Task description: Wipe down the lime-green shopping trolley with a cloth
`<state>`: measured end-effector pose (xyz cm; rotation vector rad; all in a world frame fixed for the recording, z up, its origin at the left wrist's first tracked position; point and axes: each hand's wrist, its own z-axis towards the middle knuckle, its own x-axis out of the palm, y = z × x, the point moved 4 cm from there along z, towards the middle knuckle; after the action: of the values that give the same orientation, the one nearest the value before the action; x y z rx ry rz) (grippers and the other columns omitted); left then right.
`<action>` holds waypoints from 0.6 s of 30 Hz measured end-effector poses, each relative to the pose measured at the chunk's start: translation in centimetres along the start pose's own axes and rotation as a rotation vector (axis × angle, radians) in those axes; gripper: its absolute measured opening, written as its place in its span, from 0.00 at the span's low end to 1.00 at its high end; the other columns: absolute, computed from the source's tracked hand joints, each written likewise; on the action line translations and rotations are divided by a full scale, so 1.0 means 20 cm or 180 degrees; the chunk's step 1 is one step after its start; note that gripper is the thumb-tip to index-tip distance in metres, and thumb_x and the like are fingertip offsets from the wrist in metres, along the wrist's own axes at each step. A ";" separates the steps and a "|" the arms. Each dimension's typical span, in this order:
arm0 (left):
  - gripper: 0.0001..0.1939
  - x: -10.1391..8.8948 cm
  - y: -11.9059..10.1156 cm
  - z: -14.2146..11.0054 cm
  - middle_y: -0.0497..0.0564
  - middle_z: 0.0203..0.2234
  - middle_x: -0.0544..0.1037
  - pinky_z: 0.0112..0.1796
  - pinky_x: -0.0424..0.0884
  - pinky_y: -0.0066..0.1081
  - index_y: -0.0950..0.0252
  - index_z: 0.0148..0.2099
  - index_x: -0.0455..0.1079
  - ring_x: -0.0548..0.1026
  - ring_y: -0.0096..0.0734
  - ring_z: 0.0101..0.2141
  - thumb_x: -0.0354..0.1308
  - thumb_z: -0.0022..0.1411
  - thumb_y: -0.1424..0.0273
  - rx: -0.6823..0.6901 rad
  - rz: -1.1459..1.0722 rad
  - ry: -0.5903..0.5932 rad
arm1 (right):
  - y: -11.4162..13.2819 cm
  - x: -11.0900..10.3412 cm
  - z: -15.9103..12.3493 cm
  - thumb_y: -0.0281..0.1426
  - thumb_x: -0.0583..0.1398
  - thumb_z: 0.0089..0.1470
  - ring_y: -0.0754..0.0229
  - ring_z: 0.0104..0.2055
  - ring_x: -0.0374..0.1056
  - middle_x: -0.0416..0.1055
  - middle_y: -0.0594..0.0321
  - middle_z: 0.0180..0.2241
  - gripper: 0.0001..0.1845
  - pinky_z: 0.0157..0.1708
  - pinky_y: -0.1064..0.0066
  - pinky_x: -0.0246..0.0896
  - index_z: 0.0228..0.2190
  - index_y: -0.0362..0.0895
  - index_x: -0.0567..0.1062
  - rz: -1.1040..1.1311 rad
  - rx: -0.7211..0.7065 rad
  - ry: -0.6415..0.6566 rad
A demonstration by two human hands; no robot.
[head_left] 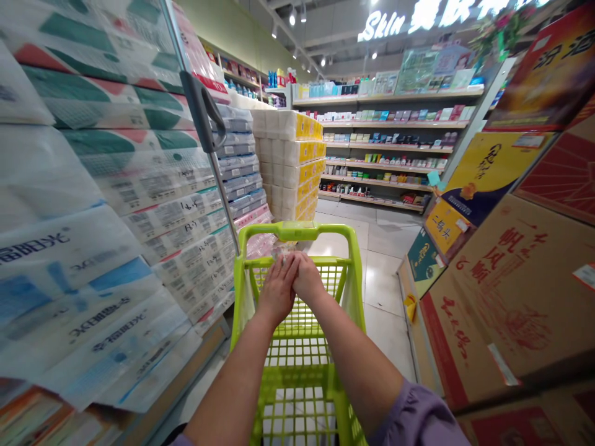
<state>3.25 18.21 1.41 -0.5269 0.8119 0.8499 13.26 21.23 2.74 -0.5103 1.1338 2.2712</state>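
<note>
My left hand (279, 286) and my right hand (307, 277) meet over a lime-green rolling shopping basket (357, 279). The left fingers lie close together against the closed right hand. Just past my fingertips shows a small, shiny, see-through plastic-looking item (282, 249); its kind is unclear, and my hands cover what is between them. The basket's carry handle (300, 231) is folded up at the far side, beyond my hands. At its left side rises a metal pull rod (223, 192) with a grey grip (199, 111). Bare grid shows in the basket's near part.
Stacked tissue packs (116, 155) line the left side, close to the pull rod. Further ahead stands a pile of yellow-and-white paper packs (297, 161). Cardboard cartons (506, 297) flank the right. Cosmetics shelves (385, 124) span the back beyond the tiled floor (381, 279).
</note>
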 end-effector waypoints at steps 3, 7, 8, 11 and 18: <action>0.33 0.00 0.03 0.00 0.55 0.65 0.56 0.61 0.52 0.52 0.63 0.68 0.46 0.48 0.48 0.65 0.48 0.62 0.72 -0.0335 0.0200 0.0068 | 0.03 0.00 0.00 0.25 0.52 0.56 0.58 0.53 0.65 0.73 0.58 0.49 0.17 0.61 0.58 0.47 0.46 0.46 0.71 -0.0048 -0.0098 0.0319; 0.29 -0.01 0.09 0.00 0.55 0.62 0.62 0.60 0.53 0.55 0.61 0.67 0.51 0.52 0.51 0.64 0.48 0.64 0.68 -0.0814 0.0455 -0.0059 | 0.05 -0.01 -0.02 0.24 0.49 0.58 0.59 0.57 0.63 0.69 0.60 0.54 0.22 0.63 0.54 0.38 0.52 0.48 0.66 -0.0216 -0.0200 0.0524; 0.28 -0.01 0.10 -0.01 0.55 0.61 0.63 0.59 0.53 0.55 0.61 0.66 0.53 0.52 0.51 0.64 0.47 0.65 0.67 -0.0920 0.0514 -0.0141 | 0.05 -0.02 -0.02 0.24 0.49 0.58 0.59 0.57 0.62 0.68 0.59 0.55 0.22 0.64 0.53 0.36 0.53 0.47 0.66 -0.0321 -0.0207 0.0528; 0.24 -0.03 0.14 -0.02 0.59 0.61 0.63 0.58 0.57 0.55 0.63 0.62 0.61 0.51 0.52 0.64 0.47 0.65 0.65 -0.1199 0.0634 -0.0523 | 0.02 -0.04 -0.02 0.25 0.48 0.59 0.56 0.58 0.61 0.69 0.59 0.54 0.21 0.63 0.51 0.35 0.53 0.47 0.67 -0.0741 -0.0082 0.0467; 0.23 0.00 0.10 0.00 0.54 0.61 0.63 0.57 0.60 0.53 0.60 0.63 0.59 0.51 0.48 0.64 0.45 0.67 0.66 -0.0655 0.0465 -0.0256 | 0.02 -0.03 -0.04 0.30 0.49 0.61 0.51 0.60 0.56 0.65 0.62 0.58 0.20 0.60 0.48 0.42 0.52 0.50 0.68 -0.1235 -0.0281 0.0781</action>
<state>1.62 19.35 1.23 -0.6153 0.6990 1.0903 13.51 20.23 2.96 -0.9758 0.9492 1.9618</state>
